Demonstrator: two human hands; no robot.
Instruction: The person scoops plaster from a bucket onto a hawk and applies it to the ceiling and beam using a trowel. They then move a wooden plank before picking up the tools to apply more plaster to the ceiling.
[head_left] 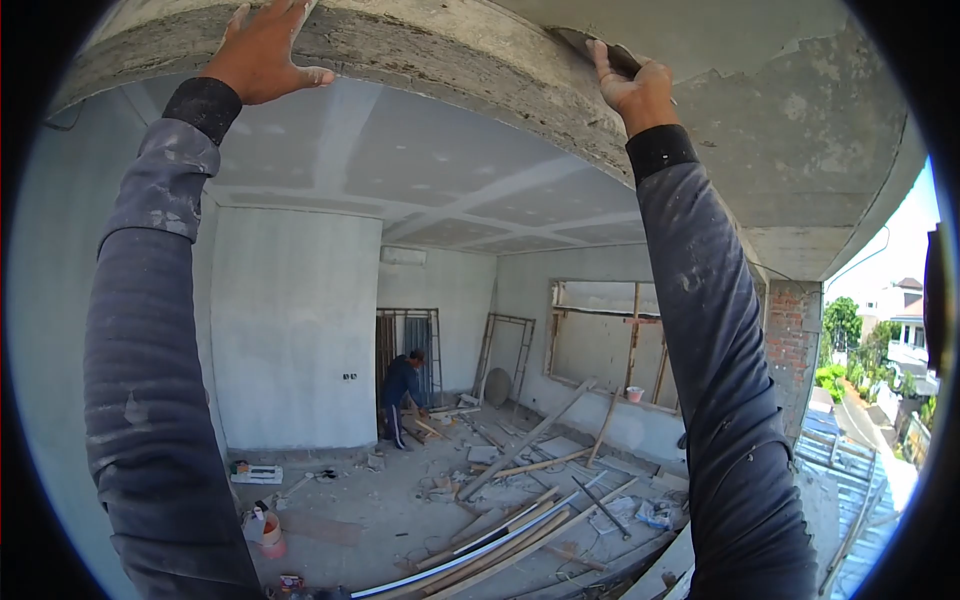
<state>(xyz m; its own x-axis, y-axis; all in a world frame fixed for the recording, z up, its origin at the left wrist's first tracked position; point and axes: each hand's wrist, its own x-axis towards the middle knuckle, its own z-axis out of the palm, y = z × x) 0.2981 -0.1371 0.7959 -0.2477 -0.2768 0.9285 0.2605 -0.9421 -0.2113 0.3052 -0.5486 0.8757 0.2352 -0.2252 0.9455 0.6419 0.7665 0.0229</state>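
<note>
My left hand (pixel 262 52) is raised at the upper left, its fingers spread against the rough concrete beam (pixel 430 50). The thumb points right along the beam's lower part, and the fingertips run up to the top of the view. At the upper right, my right hand (pixel 642 95) grips a trowel (pixel 574 39), with fingers stretched along its thin dark blade. The blade lies close against the underside of the grey plastered ceiling (pixel 740 120), beside the beam. The trowel's handle is mostly hidden by the hand.
Below, a person (pixel 402 395) in dark clothing bends over the floor. Long boards (pixel 500 540), planks and rubble cover the floor, with a bucket (pixel 272 535) at lower left. A brick pillar (pixel 792 335) and metal roofing (pixel 850 480) stand at the open right side.
</note>
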